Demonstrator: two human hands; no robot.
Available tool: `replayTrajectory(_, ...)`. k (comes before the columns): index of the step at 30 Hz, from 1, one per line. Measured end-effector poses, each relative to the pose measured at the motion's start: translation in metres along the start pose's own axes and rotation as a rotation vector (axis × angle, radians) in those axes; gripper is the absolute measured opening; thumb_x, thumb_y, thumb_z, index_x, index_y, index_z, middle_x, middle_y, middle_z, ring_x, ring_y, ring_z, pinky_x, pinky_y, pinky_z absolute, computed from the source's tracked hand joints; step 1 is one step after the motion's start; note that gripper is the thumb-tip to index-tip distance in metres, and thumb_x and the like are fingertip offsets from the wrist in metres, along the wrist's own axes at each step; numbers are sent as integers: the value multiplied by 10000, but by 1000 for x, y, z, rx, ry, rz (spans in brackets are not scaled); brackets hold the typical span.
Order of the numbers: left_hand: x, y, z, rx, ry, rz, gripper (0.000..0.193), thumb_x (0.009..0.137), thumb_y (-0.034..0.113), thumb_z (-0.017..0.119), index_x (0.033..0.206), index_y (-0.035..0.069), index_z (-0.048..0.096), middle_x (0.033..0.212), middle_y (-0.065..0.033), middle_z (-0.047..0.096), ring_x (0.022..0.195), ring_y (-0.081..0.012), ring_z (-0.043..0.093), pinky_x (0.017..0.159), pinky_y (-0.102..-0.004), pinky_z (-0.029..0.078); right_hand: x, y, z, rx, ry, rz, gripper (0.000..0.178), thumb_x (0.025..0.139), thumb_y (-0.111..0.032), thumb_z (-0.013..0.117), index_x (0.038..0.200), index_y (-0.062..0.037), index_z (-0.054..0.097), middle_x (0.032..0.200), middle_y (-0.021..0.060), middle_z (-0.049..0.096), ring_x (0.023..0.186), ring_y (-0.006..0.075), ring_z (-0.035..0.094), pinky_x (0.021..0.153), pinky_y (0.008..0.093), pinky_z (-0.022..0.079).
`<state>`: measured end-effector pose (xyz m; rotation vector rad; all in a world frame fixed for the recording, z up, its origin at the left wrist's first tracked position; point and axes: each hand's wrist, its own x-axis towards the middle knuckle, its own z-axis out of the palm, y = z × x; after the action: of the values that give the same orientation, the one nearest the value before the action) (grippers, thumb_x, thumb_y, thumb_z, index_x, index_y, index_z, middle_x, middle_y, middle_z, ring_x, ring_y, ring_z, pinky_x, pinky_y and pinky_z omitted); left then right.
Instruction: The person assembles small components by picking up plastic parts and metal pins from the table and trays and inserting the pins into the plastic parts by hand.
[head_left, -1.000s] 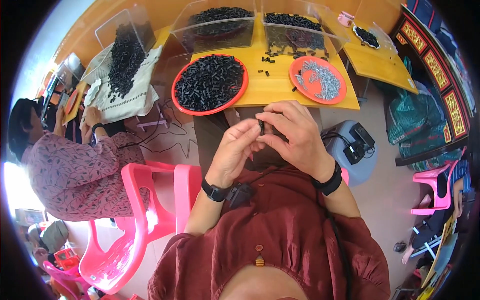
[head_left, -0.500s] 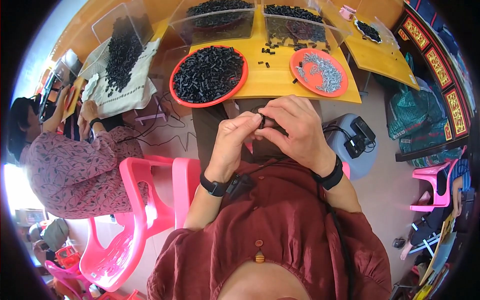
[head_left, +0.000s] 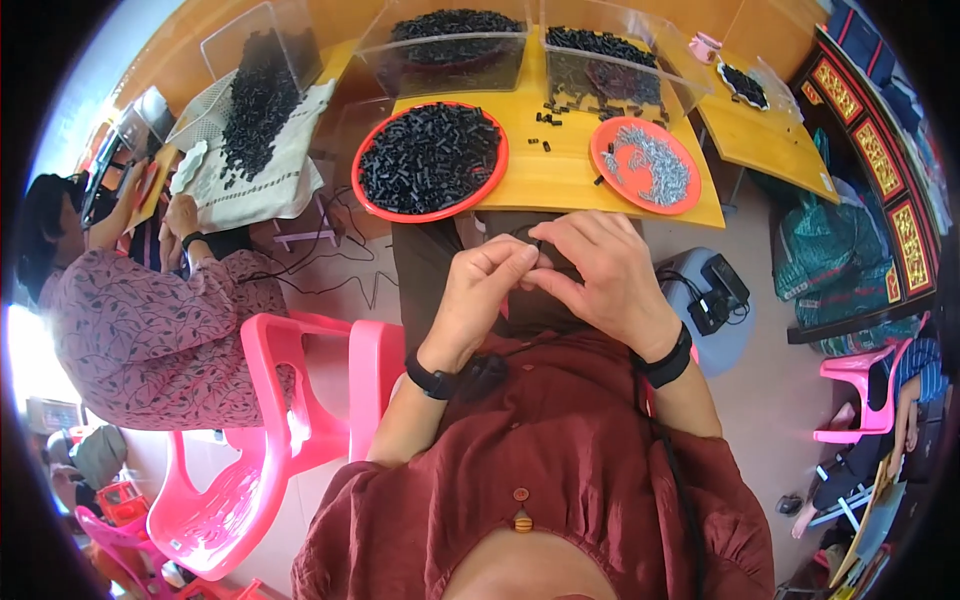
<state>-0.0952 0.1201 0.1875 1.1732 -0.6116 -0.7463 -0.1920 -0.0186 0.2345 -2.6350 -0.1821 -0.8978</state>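
Observation:
My left hand [head_left: 482, 298] and my right hand [head_left: 612, 285] meet in front of my body, just short of the table's near edge. Their thumbs and fingertips pinch together around a small black plastic part [head_left: 538, 243], most of it covered by the fingers. Ahead on the left, a red round tray [head_left: 503, 165] is heaped with short black tube-like parts [head_left: 428, 158]. Farther right lies an orange-red plate [head_left: 622, 183] with many small silvery metal pieces [head_left: 665, 172].
Clear plastic bins [head_left: 440, 72] of black parts stand at the back of the yellow table [head_left: 540, 185]. At left a co-worker [head_left: 150, 330] sits beside a cloth-covered surface. Pink chairs [head_left: 265, 440] are near my left, and a blue-grey container [head_left: 735, 335] with black adapters stands right.
Both hands stay pinched together and sit slightly lower in view, with the whole scene shifted a little. The black part between the fingertips shows less than before.

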Motion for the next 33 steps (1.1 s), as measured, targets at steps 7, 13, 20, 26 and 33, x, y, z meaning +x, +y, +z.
replayTrajectory(7, -4, 7, 3, 93, -65, 56, 207, 913, 118, 531, 837, -35, 647, 813, -27, 564, 727, -81, 525, 656, -216, 432, 18, 3, -23, -129, -295, -143, 291, 766, -299, 661, 783, -59, 498, 716, 108, 535, 730, 289, 577, 616, 383, 429)
replayTrajectory(13, -8, 16, 6, 95, -159, 56, 202, 913, 109, 521, 840, -23, 655, 830, -27, 577, 743, -88, 535, 676, -223, 437, 27, 10, -30, -109, -487, -267, 294, 766, -310, 628, 745, -45, 502, 599, 118, 546, 546, 313, 579, 497, 408, 455)
replayTrajectory(20, -9, 18, 5, 33, -220, 39, 194, 910, 97, 519, 846, -24, 657, 815, -21, 567, 751, -86, 537, 689, -222, 435, 35, 5, -33, -118, -476, -314, 304, 744, -314, 641, 685, -45, 511, 577, 116, 547, 503, 293, 561, 450, 389, 439)
replayTrajectory(26, -10, 23, 9, 25, -191, 76, 204, 918, 90, 506, 853, -32, 657, 817, -22, 566, 759, -80, 538, 691, -218, 435, 36, 6, -34, -127, -441, -344, 298, 730, -298, 645, 651, -51, 499, 562, 105, 544, 485, 282, 559, 431, 377, 444)
replayTrajectory(33, -11, 13, 10, -44, -142, 115, 288, 963, 148, 433, 862, -30, 635, 850, -39, 587, 768, -96, 547, 682, -231, 439, 38, 7, -33, -105, -324, -377, 283, 698, -257, 650, 592, -60, 478, 509, 91, 519, 451, 261, 550, 401, 357, 437)
